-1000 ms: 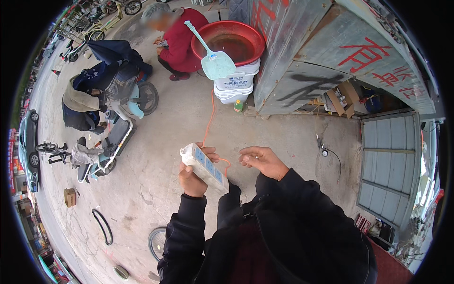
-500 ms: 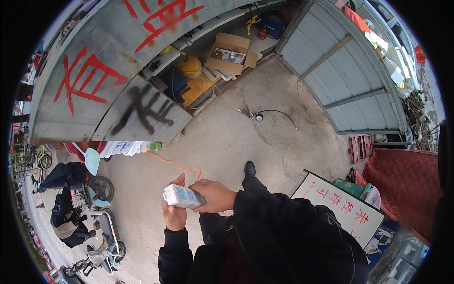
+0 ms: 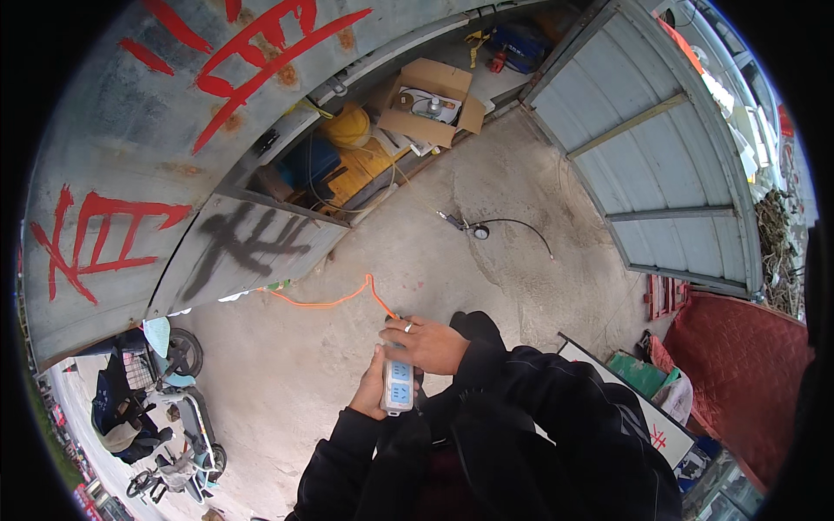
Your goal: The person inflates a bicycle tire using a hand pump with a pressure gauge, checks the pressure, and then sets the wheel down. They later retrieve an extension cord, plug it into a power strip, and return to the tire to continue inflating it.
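Power strip (image 3: 399,385), white with blue sockets, now sits upright at chest height; left hand (image 3: 372,392) grips its side, right hand (image 3: 432,344) has come over its top end, fingers closed there. Orange cord (image 3: 334,300) trails across the concrete. Since earlier frame: view swung from buckets to cardboard box (image 3: 432,102).

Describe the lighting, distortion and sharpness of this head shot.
Head view: flat, overcast daylight, no hard shadows or glare; strong fisheye bending of the metal door edges, black vignette at the rim; white power strip and both hands sharp, scooters at the edge softer.
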Motion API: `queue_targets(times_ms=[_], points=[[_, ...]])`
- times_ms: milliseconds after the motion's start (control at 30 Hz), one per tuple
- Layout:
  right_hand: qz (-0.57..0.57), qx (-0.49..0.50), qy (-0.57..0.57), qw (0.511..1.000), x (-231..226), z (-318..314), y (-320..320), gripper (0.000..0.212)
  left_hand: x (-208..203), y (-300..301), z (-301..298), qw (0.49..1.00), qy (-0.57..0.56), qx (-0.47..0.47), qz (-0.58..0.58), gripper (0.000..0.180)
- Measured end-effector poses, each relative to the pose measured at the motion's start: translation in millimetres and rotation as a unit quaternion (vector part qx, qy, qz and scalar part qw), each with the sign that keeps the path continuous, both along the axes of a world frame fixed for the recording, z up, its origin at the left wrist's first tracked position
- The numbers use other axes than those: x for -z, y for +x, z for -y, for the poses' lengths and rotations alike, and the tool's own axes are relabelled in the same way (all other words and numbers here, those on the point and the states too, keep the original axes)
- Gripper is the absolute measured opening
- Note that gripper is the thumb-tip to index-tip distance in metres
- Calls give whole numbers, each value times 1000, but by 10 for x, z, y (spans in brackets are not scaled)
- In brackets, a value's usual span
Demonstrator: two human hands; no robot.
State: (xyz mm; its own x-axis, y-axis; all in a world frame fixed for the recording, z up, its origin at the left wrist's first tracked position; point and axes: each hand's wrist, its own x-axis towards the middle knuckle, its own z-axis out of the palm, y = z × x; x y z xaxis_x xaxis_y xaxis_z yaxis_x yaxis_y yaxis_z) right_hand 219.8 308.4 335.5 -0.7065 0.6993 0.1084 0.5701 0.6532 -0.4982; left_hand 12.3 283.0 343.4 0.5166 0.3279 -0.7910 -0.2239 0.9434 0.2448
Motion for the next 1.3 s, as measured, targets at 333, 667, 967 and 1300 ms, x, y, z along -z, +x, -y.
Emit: queue_targets(times_ms=[333,667,967,1300], points=[[17,19,-201,979,522,-681,206,56,522,-140,214,960,-8,-235,-152,68],[355,86,-351,862,1704,-854,3363,35,988,860,1235,803,-77,-551,-214,69],[392,68,-328,857,1525,-915,4307,36,1429,1507,1744,819,-69,-517,-240,72],[263,-38,-320,910,2027,-2154,2000,34,2010,1508,1950,750,-63,-570,-330,65]])
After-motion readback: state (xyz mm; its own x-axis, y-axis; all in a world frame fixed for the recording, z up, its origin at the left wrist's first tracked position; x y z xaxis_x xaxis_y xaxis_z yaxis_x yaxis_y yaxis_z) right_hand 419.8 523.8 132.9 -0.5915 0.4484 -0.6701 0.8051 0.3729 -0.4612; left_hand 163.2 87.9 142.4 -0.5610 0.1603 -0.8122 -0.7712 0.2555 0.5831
